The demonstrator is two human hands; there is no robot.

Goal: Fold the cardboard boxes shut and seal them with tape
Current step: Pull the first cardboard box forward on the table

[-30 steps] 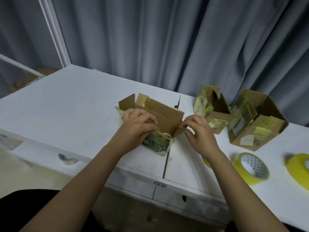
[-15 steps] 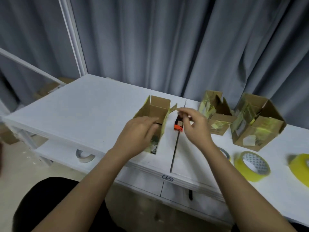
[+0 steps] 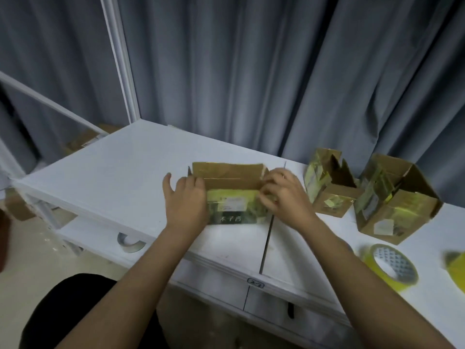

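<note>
The open cardboard box [image 3: 230, 195] sits mid-tabletop [image 3: 120, 172], its long side running left to right between both hands. The left hand [image 3: 185, 200] presses its left end with fingers spread; the right hand [image 3: 283, 197] pinches the right-end flap. The tape roll [image 3: 391, 267] lies nearer the right hand.

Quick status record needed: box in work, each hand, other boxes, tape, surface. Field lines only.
box in work: cardboard box on the white table, top flaps not yet folded shut, old yellowish tape on its front
left hand: fingers straight, flat against the box's left end
right hand: fingers curled at the box's right end, seemingly on a flap; blurred
other boxes: two open cardboard boxes, one nearer, one farther right
tape: yellow tape roll lying flat, untouched; a second yellow roll at the frame's right edge
</note>
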